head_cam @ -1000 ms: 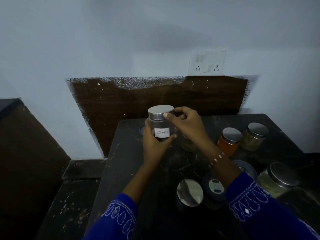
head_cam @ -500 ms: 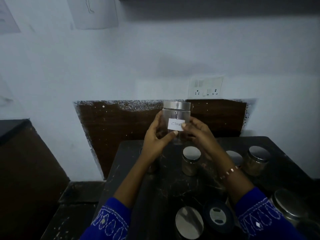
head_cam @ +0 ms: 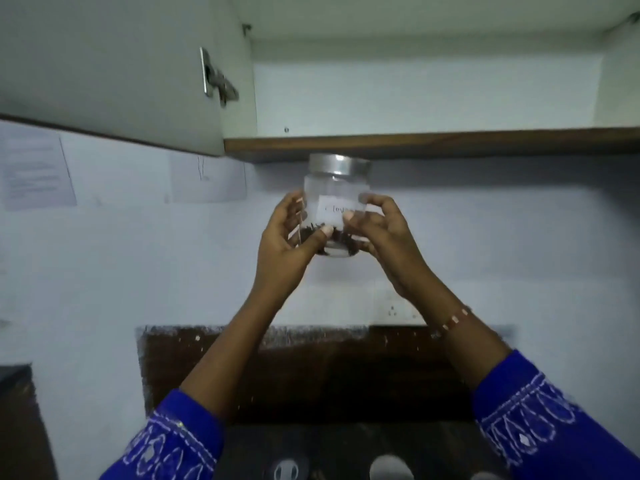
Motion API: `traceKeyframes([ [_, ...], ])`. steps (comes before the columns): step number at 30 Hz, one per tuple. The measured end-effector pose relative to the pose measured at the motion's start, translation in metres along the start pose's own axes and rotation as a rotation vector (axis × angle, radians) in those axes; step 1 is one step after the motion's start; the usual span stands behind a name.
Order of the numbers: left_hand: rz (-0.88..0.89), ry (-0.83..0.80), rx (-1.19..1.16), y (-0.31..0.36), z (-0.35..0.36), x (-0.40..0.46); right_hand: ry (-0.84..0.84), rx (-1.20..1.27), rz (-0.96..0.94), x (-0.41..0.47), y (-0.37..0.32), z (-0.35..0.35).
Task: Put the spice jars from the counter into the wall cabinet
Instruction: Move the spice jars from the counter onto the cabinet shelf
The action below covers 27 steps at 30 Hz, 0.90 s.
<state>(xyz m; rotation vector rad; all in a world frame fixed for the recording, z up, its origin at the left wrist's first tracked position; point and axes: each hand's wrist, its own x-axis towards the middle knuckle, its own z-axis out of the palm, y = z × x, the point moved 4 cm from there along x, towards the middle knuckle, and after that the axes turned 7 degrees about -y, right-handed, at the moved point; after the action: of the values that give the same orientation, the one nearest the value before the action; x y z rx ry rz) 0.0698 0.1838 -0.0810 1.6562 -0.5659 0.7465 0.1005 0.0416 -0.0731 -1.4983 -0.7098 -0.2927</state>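
Both hands raise 1 clear glass spice jar (head_cam: 334, 206) toward the open wall cabinet (head_cam: 415, 98). The left hand (head_cam: 287, 233) wraps the jar's left side with its thumb across the front; the right hand (head_cam: 377, 233) closes on the right side, fingertips on the paper label (head_cam: 334, 211). The jar is upright, in the air, its steel lid (head_cam: 338, 164) just below the front edge of the cabinet's bottom shelf (head_cam: 433, 144) and not yet inside.

Risk, as a judgement: rising straight from here, the lid would strike the underside of that shelf edge, since the jar sits beneath it rather than in front (a knock could loosen the 2-handed hold). The open cabinet door (head_cam: 110, 71) hangs close on the left.

Contents: a shallow layer of dark, twig-like spice at the jar's bottom; the label is only partly legible. The visible cabinet interior shows nothing stored. Other lids (head_cam: 389, 467) lie at the counter's near edge.
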Motion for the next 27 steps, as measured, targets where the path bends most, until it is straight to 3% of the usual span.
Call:
traceKeyframes([
  [10,0.135,0.106,0.098,0.052,-0.031,0.157,0.037,-0.127,-0.205,0.150,-0.087,0.004],
  [19,-0.055,0.175,0.216,0.012,-0.056,0.216,-0.023,-0.374,-0.105,0.229,-0.059,0.027],
  [22,-0.079,0.179,0.353,0.004,-0.059,0.232,-0.023,-0.462,-0.062,0.248,-0.055,0.031],
  [27,-0.169,0.170,0.842,-0.001,-0.062,0.253,-0.056,-0.682,0.050,0.272,-0.047,0.041],
])
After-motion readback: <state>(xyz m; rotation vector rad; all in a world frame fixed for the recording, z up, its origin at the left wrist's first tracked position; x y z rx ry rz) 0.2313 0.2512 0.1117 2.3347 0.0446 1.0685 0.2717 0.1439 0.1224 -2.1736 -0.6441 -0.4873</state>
